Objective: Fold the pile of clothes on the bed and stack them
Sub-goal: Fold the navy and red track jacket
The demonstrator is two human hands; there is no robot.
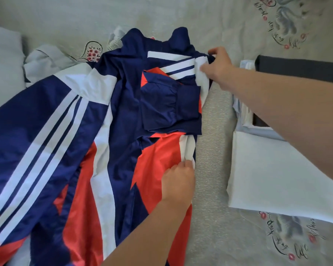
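A navy, red and white track jacket (123, 104) with white stripes lies spread on the bed, collar away from me. One sleeve is folded across its chest, cuff (188, 104) pointing right. My right hand (217, 68) pinches the jacket's right shoulder edge near the white stripes. My left hand (178, 181) pinches the white band on the jacket's right side edge, lower down. The other sleeve (40, 143) stretches out to the lower left. A folded white garment (273, 175) lies to the right, partly under my right forearm.
Behind the white garment, a dark folded item (300, 68) and pale folded pieces (244, 110) form a stack. A light grey garment (46, 60) lies crumpled at the upper left beside a grey pillow (4, 66). The printed bedsheet (210, 217) shows between jacket and stack.
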